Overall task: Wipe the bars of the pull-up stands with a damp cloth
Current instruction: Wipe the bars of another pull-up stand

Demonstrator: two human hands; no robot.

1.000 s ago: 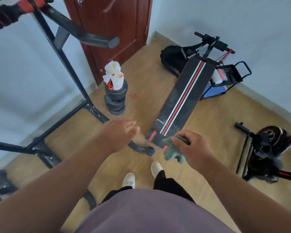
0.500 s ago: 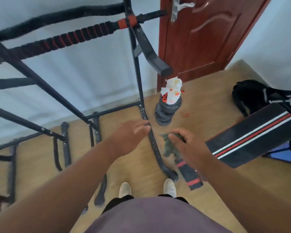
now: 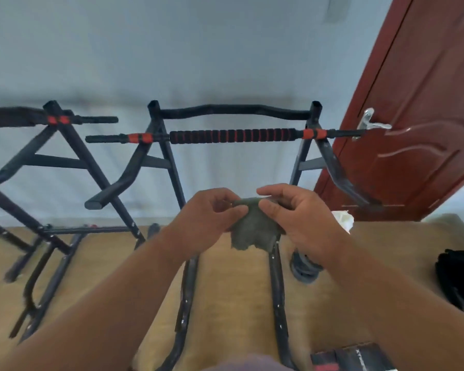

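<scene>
A grey-green cloth (image 3: 252, 231) hangs between my two hands at chest height. My left hand (image 3: 206, 218) pinches its top left edge, and my right hand (image 3: 298, 212) pinches its top right edge. Straight ahead stands a black pull-up stand (image 3: 169, 162) with a foam-padded bar (image 3: 231, 135) banded in red and black, and a curved top bar (image 3: 233, 109) above it. A second black pull-up stand (image 3: 62, 145) stands to its left. The cloth is apart from every bar.
A red-brown door (image 3: 413, 129) with a metal handle (image 3: 370, 123) is at the right. Stacked weight plates (image 3: 304, 269) sit on the wooden floor beside the stand's right foot. A black bag (image 3: 458, 279) lies at far right. The stands' floor rails (image 3: 277, 290) run toward me.
The view has swung left and up from the floor to face the stands. My left hand has joined my right on the cloth, which both now hold spread out.
</scene>
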